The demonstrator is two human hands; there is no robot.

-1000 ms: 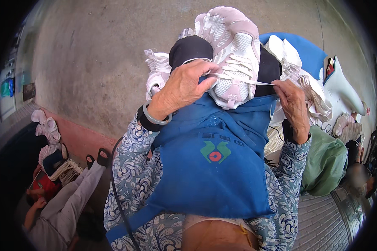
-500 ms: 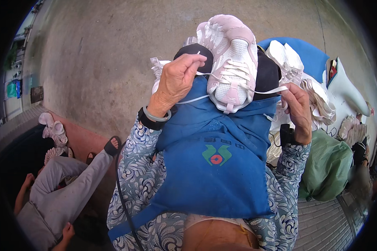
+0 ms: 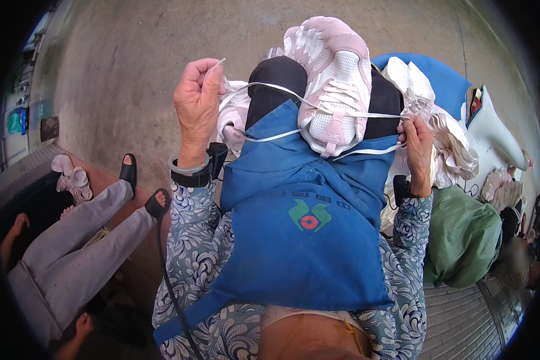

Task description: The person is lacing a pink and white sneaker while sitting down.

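Note:
A white and pale pink sneaker [image 3: 346, 65] rests on my lap, toe end away from me, with a white shoelace [image 3: 381, 115] threaded through its eyelets. My left hand [image 3: 199, 99], raised beyond my left knee, is closed in a pinch on one lace end, whose tip sticks up above the fingers. That side of the lace runs slack across the dark knee to the shoe. To the right of the shoe, my right hand [image 3: 418, 141] pinches the other side of the lace, stretched nearly straight. A blue apron [image 3: 306, 264] covers my lap under the shoe.
More white and pink shoes [image 3: 231, 117] lie beside my left knee, and stacked white shoe pieces [image 3: 453, 147] stand at my right. A green bag [image 3: 462, 234] is near my right elbow. Another person's legs in grey trousers [image 3: 81, 255] stretch out at the left.
My left hand has moved left and slightly up, away from the shoe, drawing out a longer run of lace. The right hand has shifted slightly. The other person's legs have spread apart.

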